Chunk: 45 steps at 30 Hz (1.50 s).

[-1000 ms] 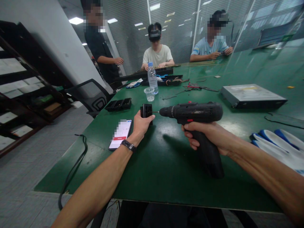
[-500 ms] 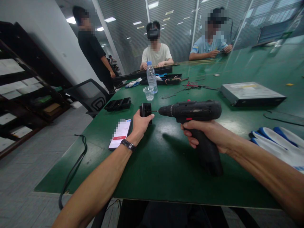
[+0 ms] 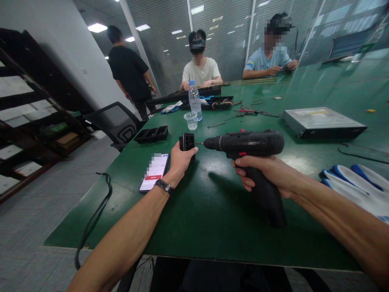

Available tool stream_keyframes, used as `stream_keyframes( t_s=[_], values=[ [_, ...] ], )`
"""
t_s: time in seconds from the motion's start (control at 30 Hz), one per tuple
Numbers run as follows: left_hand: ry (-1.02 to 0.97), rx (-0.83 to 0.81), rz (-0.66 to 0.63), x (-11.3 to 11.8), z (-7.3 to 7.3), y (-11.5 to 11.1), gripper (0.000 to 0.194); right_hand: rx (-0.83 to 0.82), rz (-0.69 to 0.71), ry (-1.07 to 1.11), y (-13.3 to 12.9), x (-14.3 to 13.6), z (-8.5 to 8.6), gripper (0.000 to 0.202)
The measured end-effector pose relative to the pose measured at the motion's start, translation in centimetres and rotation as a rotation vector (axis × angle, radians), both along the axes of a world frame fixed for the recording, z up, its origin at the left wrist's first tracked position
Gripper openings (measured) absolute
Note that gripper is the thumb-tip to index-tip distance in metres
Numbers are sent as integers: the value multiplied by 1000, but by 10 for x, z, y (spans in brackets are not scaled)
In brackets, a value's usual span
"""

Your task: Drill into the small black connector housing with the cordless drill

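Taking the black plastic housing [image 3: 187, 141] as the centre of our clock face, we have it upright over the green counter [image 3: 197, 227], gripped in our left hand [image 3: 181, 160], with our thumb along its near right edge; the fingers behind it are hidden from us. At three o'clock our right hand [image 3: 270, 172] is closed around the handle of a black cordless drill [image 3: 253, 144], held level. Its thin bit [image 3: 199, 143] points toward nine o'clock, into the housing's open side, though we cannot tell how deep the tip sits. A dark wristband [image 3: 164, 186] circles our left wrist

At eight o'clock, just beside that hand, we see a lit smartphone [image 3: 153, 172], and between nine and ten a black compartment tray [image 3: 152, 134]. At twelve stands a clear plastic cup [image 3: 191, 120] with a blue-capped water bottle [image 3: 195, 101] just behind it. An optical disc drive [image 3: 323, 121] lies well apart between two and three, and blue-and-white work gloves [image 3: 355, 190] lie toward four. Beyond the bottle sits a person in a white T-shirt [image 3: 202, 69]
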<state>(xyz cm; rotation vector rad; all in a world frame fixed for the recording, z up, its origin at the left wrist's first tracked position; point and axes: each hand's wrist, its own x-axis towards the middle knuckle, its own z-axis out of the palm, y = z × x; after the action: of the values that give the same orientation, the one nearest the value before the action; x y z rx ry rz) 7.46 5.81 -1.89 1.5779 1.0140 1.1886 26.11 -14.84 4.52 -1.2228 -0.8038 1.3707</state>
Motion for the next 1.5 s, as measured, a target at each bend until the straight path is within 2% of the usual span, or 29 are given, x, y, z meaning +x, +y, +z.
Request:
stream_keyframes(
  t_s=[1.5],
  values=[
    [20,14,6,1,2,-2,39,0,10,-1,-1,1,0,26]
  ],
)
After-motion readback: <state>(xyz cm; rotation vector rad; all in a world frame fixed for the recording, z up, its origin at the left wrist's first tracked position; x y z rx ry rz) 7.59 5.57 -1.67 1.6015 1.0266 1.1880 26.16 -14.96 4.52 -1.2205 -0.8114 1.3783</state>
